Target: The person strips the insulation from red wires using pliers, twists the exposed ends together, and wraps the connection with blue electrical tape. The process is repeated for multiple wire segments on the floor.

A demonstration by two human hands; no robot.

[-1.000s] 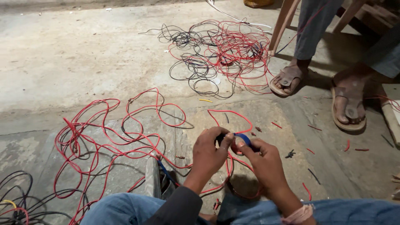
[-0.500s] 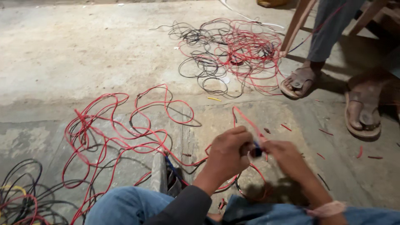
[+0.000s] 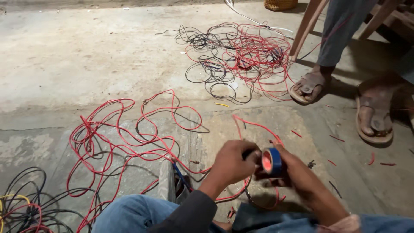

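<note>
In the head view, the right hand (image 3: 297,170) grasps a blue roll of tape (image 3: 271,161) near the bottom centre of the scene, and the left hand (image 3: 235,162) is clenched just beside it on the left, its fingers closed around a dark piece that I cannot identify and a red wire (image 3: 254,125) which rises between both hands. A loose red wire tangle (image 3: 125,138) lies on the concrete floor (image 3: 86,64) to the left, and a far tangle of red and black wires (image 3: 241,56) lies near another person's sandalled foot (image 3: 308,84) on the right.
</note>
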